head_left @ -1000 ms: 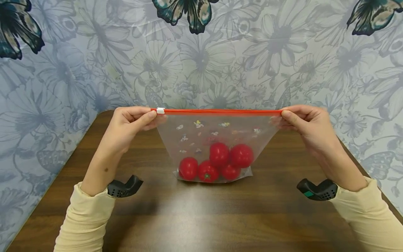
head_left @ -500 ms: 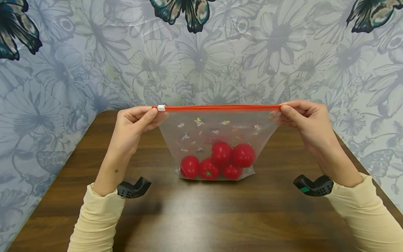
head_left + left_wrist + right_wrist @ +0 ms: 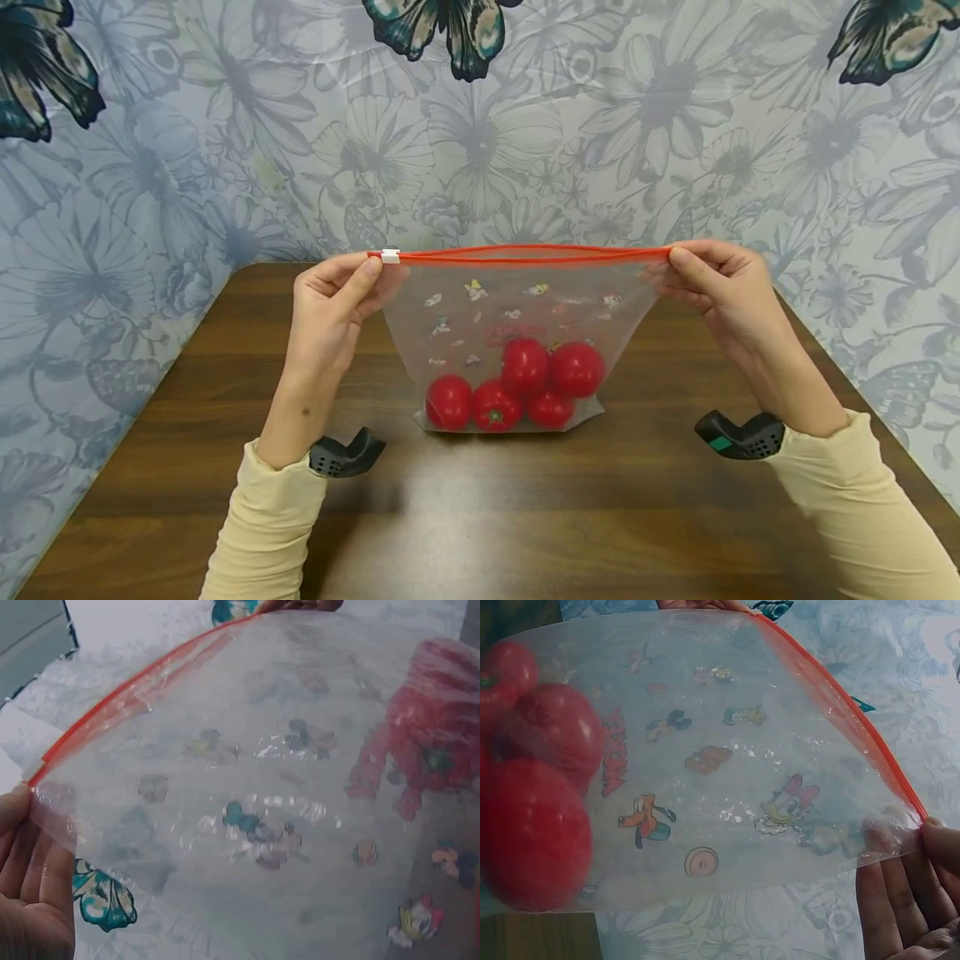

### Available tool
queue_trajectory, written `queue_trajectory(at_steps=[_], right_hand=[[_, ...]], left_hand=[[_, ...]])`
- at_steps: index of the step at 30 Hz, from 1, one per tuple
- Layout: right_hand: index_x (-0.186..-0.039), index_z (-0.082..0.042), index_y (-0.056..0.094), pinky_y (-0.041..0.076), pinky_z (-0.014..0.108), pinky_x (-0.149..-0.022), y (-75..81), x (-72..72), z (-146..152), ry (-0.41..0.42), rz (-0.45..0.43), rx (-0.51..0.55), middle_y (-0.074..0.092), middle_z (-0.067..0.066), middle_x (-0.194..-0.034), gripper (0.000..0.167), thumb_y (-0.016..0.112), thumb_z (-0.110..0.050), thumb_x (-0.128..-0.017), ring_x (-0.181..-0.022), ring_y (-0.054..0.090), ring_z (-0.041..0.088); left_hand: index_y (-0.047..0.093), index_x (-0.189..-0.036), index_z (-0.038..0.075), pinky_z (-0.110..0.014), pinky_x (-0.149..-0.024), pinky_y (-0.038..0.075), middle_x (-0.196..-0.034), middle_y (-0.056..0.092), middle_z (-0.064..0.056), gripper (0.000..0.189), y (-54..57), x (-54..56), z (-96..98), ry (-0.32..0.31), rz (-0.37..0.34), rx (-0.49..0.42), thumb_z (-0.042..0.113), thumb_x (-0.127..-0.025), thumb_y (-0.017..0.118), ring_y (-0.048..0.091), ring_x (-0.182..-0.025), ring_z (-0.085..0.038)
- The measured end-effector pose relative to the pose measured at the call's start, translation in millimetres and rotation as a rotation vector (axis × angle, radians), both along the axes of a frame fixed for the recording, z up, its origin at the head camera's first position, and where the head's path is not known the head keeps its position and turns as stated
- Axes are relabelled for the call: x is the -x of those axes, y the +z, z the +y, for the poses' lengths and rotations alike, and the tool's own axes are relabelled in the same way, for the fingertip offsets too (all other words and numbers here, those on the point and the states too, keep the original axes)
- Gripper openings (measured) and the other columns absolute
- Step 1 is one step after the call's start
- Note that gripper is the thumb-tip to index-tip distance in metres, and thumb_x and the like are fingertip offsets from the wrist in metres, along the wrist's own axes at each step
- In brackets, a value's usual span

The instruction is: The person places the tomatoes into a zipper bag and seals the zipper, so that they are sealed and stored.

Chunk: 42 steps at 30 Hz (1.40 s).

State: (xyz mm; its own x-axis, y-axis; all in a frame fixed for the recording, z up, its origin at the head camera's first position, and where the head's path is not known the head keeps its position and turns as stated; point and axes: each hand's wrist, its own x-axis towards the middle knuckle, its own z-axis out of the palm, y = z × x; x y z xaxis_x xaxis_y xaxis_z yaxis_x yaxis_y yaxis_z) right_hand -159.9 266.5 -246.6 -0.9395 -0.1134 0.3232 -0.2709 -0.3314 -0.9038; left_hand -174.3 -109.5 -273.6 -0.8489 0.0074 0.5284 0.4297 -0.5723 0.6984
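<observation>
A clear zip bag [image 3: 450, 333] with a red zip strip [image 3: 525, 257] and small cartoon prints stands upright on the table, stretched between both hands. Several red tomatoes [image 3: 525, 367] lie at its bottom. My left hand [image 3: 326, 308] pinches the bag's top left corner, right beside the white slider [image 3: 390, 257]. At the opposite top corner my right hand [image 3: 727, 292] pinches the strip between thumb and forefinger. Midway along the strip its two edges stand slightly apart. In the right wrist view the tomatoes [image 3: 536, 832] press against the film.
The brown wooden table [image 3: 480, 517] spreads under the bag and both forearms. Behind it hangs a pale floral backdrop [image 3: 480, 150] with teal butterflies [image 3: 442, 33]. Black camera mounts [image 3: 348, 454] sit on both wrists.
The zip strip's two edges have parted in the middle, where they lay together before. My left hand and forearm have shifted a little to the right, and the right forearm slightly left.
</observation>
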Motion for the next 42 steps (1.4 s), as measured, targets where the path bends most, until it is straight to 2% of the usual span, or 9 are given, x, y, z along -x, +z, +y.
queue_trajectory(at_steps=[8, 12, 15, 18, 23, 27, 32, 36, 42], right_hand=[[-0.097, 0.009, 0.068, 0.055, 0.029, -0.07, -0.7, 4.0, -4, -0.005, 0.001, 0.103, 0.069, 0.016, -0.084, 0.014, 0.056, 0.005, -0.09, -0.075, 0.068, 0.023], [-0.104, 0.011, 0.065, 0.053, 0.025, -0.077, 9.3, 7.0, -15, -0.158, 0.144, 0.015, 0.069, 0.015, -0.093, 0.019, 0.062, 0.006, -0.086, -0.085, 0.065, 0.022], [-0.106, 0.009, 0.066, 0.049, 0.023, -0.082, 26.5, 8.9, -36, -0.333, 0.325, -0.177, 0.068, 0.013, -0.099, 0.022, 0.066, 0.006, -0.084, -0.093, 0.063, 0.02], [-0.105, 0.007, 0.067, 0.048, 0.026, -0.087, 44.4, 7.2, -70, -0.396, 0.508, -0.397, 0.068, 0.012, -0.103, 0.022, 0.066, 0.007, -0.083, -0.097, 0.062, 0.018], [-0.108, -0.001, 0.07, 0.046, 0.027, -0.089, 59.5, 4.4, -136, -0.222, 0.688, -0.699, 0.068, 0.003, -0.106, 0.025, 0.071, -0.005, -0.084, -0.102, 0.06, 0.008], [-0.111, -0.006, 0.07, 0.045, 0.02, -0.087, 65.7, 9.3, -177, -0.091, 0.651, -0.929, 0.067, 0.0, -0.108, 0.03, 0.072, -0.019, -0.085, -0.103, 0.058, 0.005], [-0.102, -0.014, 0.074, 0.047, 0.019, -0.068, 66.4, 12.7, -204, -0.079, 0.587, -1.149, 0.07, -0.006, -0.093, 0.018, 0.068, -0.023, -0.088, -0.082, 0.061, 0.003], [-0.094, -0.017, 0.076, 0.041, 0.024, -0.055, 63.2, 10.8, -209, -0.122, 0.56, -1.173, 0.067, -0.009, -0.08, 0.012, 0.068, -0.025, -0.088, -0.063, 0.052, 0.005], [-0.09, -0.017, 0.076, 0.041, 0.025, -0.054, 58.3, 7.6, -207, -0.161, 0.582, -1.142, 0.066, -0.01, -0.075, 0.012, 0.071, -0.027, -0.086, -0.061, 0.052, 0.005]], left_hand=[[0.073, -0.088, 0.0, -0.03, -0.074, 0.055, -0.082, 0.069, -0.012, 0.006, 1.4, 0.3, 17.5, 0.102, -0.094, -0.176, 0.001, -0.083, 0.07, 0.069, -0.075, -0.02], [0.073, -0.087, 0.0, -0.028, -0.072, 0.055, -0.082, 0.069, -0.012, 0.007, 2.5, 0.5, 20.4, 0.108, -0.11, -0.189, 0.003, -0.081, 0.072, 0.069, -0.074, -0.02], [0.073, -0.087, 0.0, -0.028, -0.07, 0.055, -0.082, 0.069, -0.013, 0.007, 2.7, -0.4, 20.6, 0.094, -0.097, -0.189, 0.002, -0.081, 0.071, 0.069, -0.073, -0.02], [0.073, -0.088, 0.001, -0.027, -0.068, 0.056, -0.082, 0.069, -0.012, 0.006, 2.4, -1.5, 20.1, 0.1, -0.071, -0.164, 0.002, -0.082, 0.07, 0.069, -0.072, -0.02], [0.073, -0.089, 0.001, -0.026, -0.067, 0.056, -0.082, 0.069, -0.013, 0.008, 2.2, -3.6, 20.4, 0.105, -0.037, -0.132, 0.004, -0.083, 0.071, 0.069, -0.073, -0.02], [0.073, -0.089, 0.001, -0.026, -0.067, 0.056, -0.082, 0.069, -0.013, 0.01, 2.3, -4.5, 22.1, 0.083, -0.016, -0.139, 0.006, -0.08, 0.072, 0.069, -0.074, -0.02], [0.073, -0.089, -0.001, -0.028, -0.071, 0.055, -0.083, 0.069, -0.013, 0.011, 2.2, -5.5, 24.3, 0.062, 0.031, -0.141, 0.005, -0.08, 0.072, 0.068, -0.076, -0.021], [0.073, -0.089, 0.0, -0.029, -0.072, 0.055, -0.084, 0.069, -0.013, 0.011, 1.4, -6.3, 24.8, 0.069, 0.043, -0.135, 0.005, -0.079, 0.072, 0.068, -0.076, -0.02], [0.073, -0.09, -0.003, -0.028, -0.069, 0.056, -0.083, 0.069, -0.015, 0.01, 2.4, -8.2, 24.2, 0.125, 0.057, -0.105, 0.002, -0.081, 0.07, 0.069, -0.075, -0.022]])
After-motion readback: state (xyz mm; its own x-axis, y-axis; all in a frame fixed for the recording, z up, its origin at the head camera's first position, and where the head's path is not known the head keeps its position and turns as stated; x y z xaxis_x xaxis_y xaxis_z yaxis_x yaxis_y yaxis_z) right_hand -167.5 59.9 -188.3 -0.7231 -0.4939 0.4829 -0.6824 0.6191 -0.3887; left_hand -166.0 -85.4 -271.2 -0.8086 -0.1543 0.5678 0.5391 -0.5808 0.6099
